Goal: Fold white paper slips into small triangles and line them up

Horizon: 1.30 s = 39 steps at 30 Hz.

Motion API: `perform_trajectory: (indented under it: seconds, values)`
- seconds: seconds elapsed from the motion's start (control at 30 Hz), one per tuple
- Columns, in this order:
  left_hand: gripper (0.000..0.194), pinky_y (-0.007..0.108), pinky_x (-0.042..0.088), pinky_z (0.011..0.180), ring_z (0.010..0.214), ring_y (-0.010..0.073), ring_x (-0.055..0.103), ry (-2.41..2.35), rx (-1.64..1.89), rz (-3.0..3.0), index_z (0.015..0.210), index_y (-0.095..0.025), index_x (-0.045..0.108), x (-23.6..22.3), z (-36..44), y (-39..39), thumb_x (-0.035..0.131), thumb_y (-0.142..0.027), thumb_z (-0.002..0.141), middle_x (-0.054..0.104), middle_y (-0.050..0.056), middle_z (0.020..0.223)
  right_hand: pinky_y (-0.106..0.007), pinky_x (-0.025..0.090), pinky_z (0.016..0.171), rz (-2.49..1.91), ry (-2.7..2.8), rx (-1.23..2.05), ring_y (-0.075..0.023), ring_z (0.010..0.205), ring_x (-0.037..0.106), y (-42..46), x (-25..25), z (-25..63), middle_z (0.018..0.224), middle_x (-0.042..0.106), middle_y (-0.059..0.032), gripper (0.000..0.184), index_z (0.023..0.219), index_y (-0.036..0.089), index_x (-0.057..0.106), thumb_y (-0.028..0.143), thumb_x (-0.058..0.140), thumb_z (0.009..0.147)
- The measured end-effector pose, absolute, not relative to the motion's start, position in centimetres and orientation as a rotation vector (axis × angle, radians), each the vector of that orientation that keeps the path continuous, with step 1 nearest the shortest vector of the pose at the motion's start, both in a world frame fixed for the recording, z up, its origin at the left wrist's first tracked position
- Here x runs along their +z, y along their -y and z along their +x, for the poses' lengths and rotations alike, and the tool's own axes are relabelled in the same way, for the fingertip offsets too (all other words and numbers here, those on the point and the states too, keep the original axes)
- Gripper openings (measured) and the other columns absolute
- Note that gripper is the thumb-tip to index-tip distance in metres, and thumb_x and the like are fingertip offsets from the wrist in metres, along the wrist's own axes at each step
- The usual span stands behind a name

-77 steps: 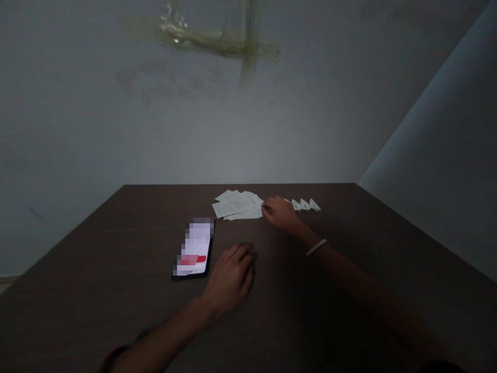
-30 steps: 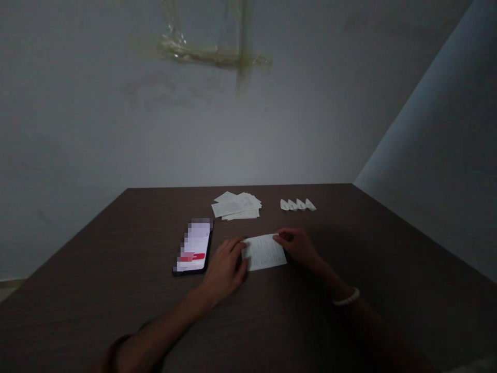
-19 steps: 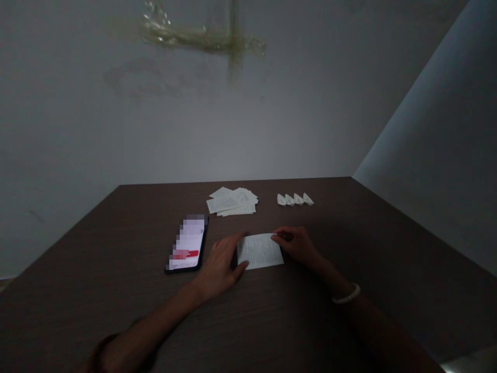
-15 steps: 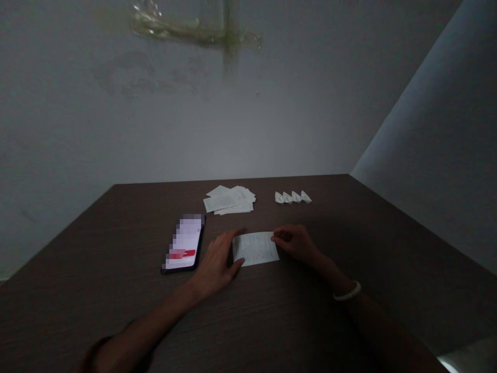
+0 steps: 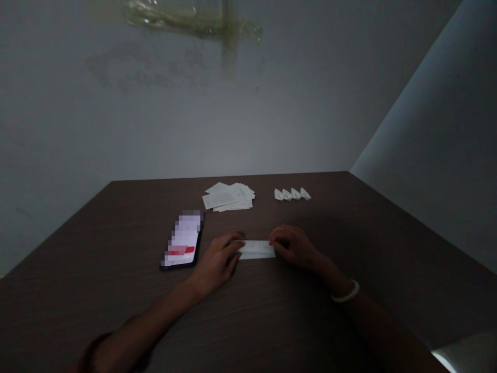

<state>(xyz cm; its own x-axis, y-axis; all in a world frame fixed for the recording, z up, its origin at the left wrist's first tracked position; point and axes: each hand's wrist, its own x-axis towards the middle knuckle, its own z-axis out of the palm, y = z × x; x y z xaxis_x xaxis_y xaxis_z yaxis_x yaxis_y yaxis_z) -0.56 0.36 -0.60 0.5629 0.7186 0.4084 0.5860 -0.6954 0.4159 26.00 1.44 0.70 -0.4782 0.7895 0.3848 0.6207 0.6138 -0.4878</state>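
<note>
A printed slip of paper lies on the brown table, its far part folded over toward me, so only a narrow strip shows. At its left end, my left hand has its fingertips on the fold and its thumb near the front edge. The fingers of my right hand are closed on the slip's upper right corner. They hide that corner. A white bead bracelet circles my right wrist.
Left of my left hand lies a phone with its screen lit. Farther back is a loose pile of printed slips. Several small folded paper pieces stand in a row at the back right. A wall rises behind the table.
The slip lay flat half a second ago; its far part is now folded over toward me. My left fingers have moved onto the fold, and my right hand has shifted slightly left.
</note>
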Motion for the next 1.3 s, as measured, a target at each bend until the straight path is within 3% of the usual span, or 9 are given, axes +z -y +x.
perform_trajectory:
  seconds: [0.1,0.17,0.4,0.73,0.93,1.17,1.3]
  values:
    - [0.025,0.043,0.045,0.098,0.116,0.0243,0.053,-1.067,0.801,2.593,0.113,-0.019,0.060,-0.4,-0.6,-0.2,0.050,-0.017,0.091,0.057,0.010,0.124,-0.025,0.040,0.064,-1.245,2.261,0.295,-0.0141,0.067,0.054,-1.3,0.8,25.5,0.070,0.061,-0.0009,0.018,0.076,0.019,0.062,0.033,0.059,0.086]
    - [0.023,0.042,0.045,0.097,0.114,0.0243,0.054,-1.048,0.774,2.609,0.112,-0.018,0.061,-0.1,-0.5,-0.1,0.050,-0.021,0.093,0.058,0.010,0.122,-0.025,0.039,0.064,-1.267,2.283,0.281,-0.0142,0.069,0.054,-1.3,0.7,25.2,0.074,0.062,-0.0009,0.017,0.083,0.019,0.062,0.035,0.063,0.084]
    - [0.025,0.043,0.046,0.093,0.107,0.0249,0.056,-1.049,0.798,2.560,0.114,-0.017,0.059,0.7,-0.2,0.0,0.048,-0.025,0.094,0.061,0.010,0.116,-0.029,0.043,0.077,-1.136,2.365,0.377,-0.0187,0.088,0.056,-1.0,0.7,25.0,0.093,0.064,-0.0043,0.023,0.099,0.019,0.065,0.028,0.070,0.078]
    - [0.022,0.039,0.047,0.088,0.098,0.0232,0.061,-1.186,0.897,2.210,0.107,-0.017,0.062,0.4,-0.5,-0.8,0.058,-0.023,0.086,0.067,0.008,0.105,-0.027,0.041,0.073,-1.109,2.344,0.473,-0.0167,0.083,0.054,-0.5,1.4,24.7,0.088,0.061,-0.0029,0.019,0.088,0.017,0.062,0.017,0.071,0.071]
    - [0.019,0.030,0.048,0.071,0.078,0.0179,0.060,-1.097,0.953,2.132,0.102,-0.017,0.064,1.0,-0.2,-0.4,0.058,-0.024,0.085,0.067,0.005,0.091,-0.025,0.039,0.066,-1.111,2.236,0.641,-0.0138,0.073,0.057,-0.1,1.9,23.9,0.084,0.066,-0.0024,0.017,0.097,0.019,0.066,0.030,0.064,0.084]
    - [0.030,0.028,0.047,0.066,0.072,0.0171,0.060,-1.159,0.971,1.893,0.108,-0.015,0.062,0.7,-0.3,-0.8,0.063,-0.031,0.082,0.065,0.003,0.081,-0.023,0.042,0.064,-1.089,2.079,0.750,-0.0128,0.069,0.061,-0.5,1.0,23.2,0.080,0.071,-0.0018,0.017,0.089,0.017,0.071,0.030,0.059,0.087]
    - [0.027,0.027,0.046,0.064,0.071,0.0177,0.061,-1.178,0.899,1.778,0.098,-0.016,0.067,1.1,-0.2,-1.0,0.061,-0.038,0.084,0.067,0.003,0.078,-0.022,0.043,0.060,-1.153,1.896,0.842,-0.0139,0.069,0.062,-0.9,0.7,22.9,0.079,0.071,-0.0029,0.020,0.087,0.015,0.070,0.031,0.057,0.087]
